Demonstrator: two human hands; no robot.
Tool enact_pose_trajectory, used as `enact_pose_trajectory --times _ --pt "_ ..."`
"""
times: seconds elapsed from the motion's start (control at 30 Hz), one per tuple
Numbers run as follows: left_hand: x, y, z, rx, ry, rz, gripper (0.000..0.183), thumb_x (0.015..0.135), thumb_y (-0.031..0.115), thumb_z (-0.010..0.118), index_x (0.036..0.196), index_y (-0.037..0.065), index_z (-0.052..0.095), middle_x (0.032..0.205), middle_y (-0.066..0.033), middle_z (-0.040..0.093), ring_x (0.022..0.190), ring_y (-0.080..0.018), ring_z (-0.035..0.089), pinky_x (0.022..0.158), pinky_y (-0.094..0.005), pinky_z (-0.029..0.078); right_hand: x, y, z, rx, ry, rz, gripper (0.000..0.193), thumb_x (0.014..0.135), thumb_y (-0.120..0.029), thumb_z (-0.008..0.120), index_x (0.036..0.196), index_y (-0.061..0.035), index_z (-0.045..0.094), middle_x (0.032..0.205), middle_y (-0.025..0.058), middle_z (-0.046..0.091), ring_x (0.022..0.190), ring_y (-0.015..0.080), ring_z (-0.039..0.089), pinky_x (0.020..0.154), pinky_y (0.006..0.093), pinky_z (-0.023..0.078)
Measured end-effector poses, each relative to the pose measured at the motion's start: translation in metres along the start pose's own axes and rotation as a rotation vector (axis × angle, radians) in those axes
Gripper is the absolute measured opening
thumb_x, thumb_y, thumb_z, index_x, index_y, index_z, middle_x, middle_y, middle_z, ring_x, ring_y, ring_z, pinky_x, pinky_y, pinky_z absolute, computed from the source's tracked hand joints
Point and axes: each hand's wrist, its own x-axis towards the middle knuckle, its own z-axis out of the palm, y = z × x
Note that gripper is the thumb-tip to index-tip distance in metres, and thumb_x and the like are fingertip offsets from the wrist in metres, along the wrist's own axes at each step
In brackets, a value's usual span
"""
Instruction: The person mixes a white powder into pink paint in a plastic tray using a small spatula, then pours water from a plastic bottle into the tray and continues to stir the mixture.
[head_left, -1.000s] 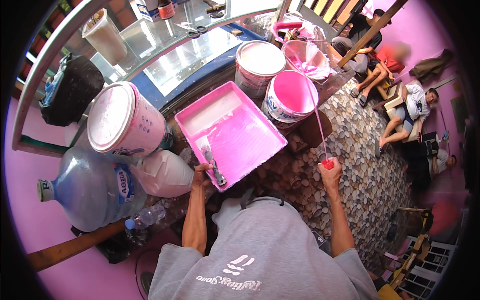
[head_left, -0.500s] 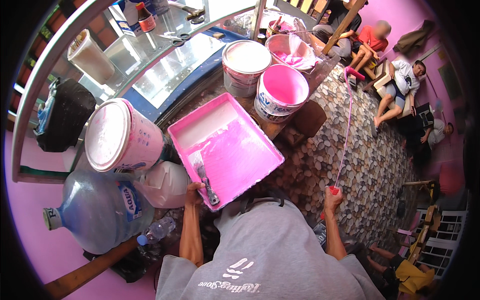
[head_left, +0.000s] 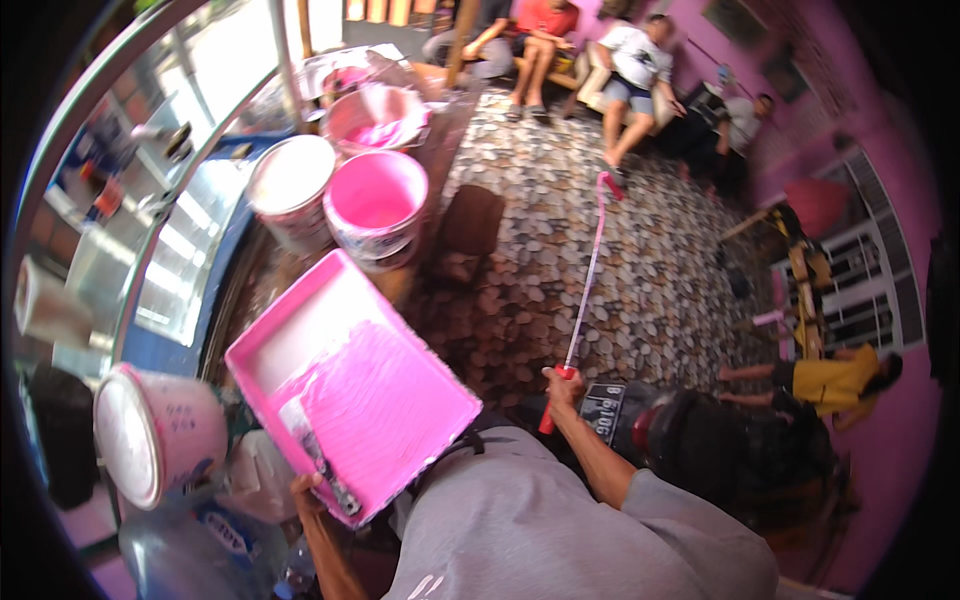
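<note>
My left hand [head_left: 307, 490] grips the near left edge of a pink paint tray [head_left: 390, 405], held in front of my body. Wet pink paint coats most of the tray's floor. A dark-handled flat tool [head_left: 325, 462], a brush or scraper, lies along its left side. Off to the right, my right hand [head_left: 563, 392] is closed round the red handle of a long-poled paint roller [head_left: 585, 305]. The pole points away over the pebble-patterned floor, and its small pink roller head [head_left: 609, 186] is at the far end, clear of the tray.
Beyond the tray stand an open pink paint bucket [head_left: 376, 200], a lidded bucket [head_left: 290, 185] and a basin [head_left: 378, 115]. Another lidded bucket [head_left: 160, 435] and a big water bottle [head_left: 200, 550] are at left. A motorbike [head_left: 690, 435] stands at right. Several people sit at the far side.
My view has swung to the right, so the tray and buckets sit further left in the picture. More of the motorbike shows. Both hands keep their holds.
</note>
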Motion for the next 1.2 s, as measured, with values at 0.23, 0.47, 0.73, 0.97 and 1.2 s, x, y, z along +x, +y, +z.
enact_pose_trajectory --times 0.23,0.47,0.73,0.97,1.2 --pt "-0.009 0.015 0.069 0.167 0.111 0.047 0.041 0.059 0.021 0.061 0.092 -0.003 0.061 0.081 -0.0082 0.062 0.068 -0.0205 0.060 0.060 -0.0315 0.051 0.039 0.084 -0.018 -0.074 0.243 -0.028 0.028 0.064 -0.014 0.078 0.081 -0.0070 0.056 0.057 0.0023 0.053 0.042 0.0139 0.051 0.040 0.0301 0.042" --pt "-0.004 0.014 0.055 0.133 0.125 -0.005 0.070 0.056 0.013 0.058 0.123 -0.007 0.047 0.103 -0.0163 0.061 0.085 -0.0301 0.060 0.077 -0.0402 0.053 0.063 0.088 -0.034 -0.055 0.317 0.009 0.024 0.066 -0.014 0.077 0.077 -0.0068 0.057 0.058 0.0021 0.054 0.043 0.0145 0.051 0.041 0.0305 0.043" --pt "-0.001 0.007 0.105 0.122 0.044 0.013 0.067 0.060 0.017 0.060 0.122 -0.007 0.047 0.092 -0.0167 0.062 0.066 -0.0289 0.062 0.057 -0.0376 0.056 0.173 -0.062 -0.107 0.264 0.345 -0.208 0.027 0.071 -0.026 0.075 0.079 -0.0027 0.063 0.068 0.0065 0.061 0.061 0.0213 0.060 0.060 0.0373 0.049" --pt "0.030 -0.016 0.116 0.130 0.075 0.131 0.067 0.061 0.018 0.060 0.122 -0.005 0.048 0.093 -0.0158 0.063 0.066 -0.0275 0.064 0.054 -0.0356 0.057 0.234 -0.257 -0.238 0.582 0.318 -0.434 0.020 0.078 -0.013 0.073 0.089 -0.0025 0.060 0.064 0.0011 0.055 0.046 0.0095 0.050 0.042 0.0230 0.041" --pt "0.057 -0.027 0.263 0.130 -0.195 0.015 0.062 0.061 0.014 0.060 0.119 -0.004 0.049 0.090 -0.0161 0.063 0.068 -0.0282 0.064 0.056 -0.0378 0.058 0.266 -0.176 -0.245 0.444 0.474 -0.319 0.030 0.074 -0.024 0.075 0.092 -0.0016 0.064 0.068 0.0047 0.061 0.051 0.0149 0.056 0.048 0.0309 0.046"
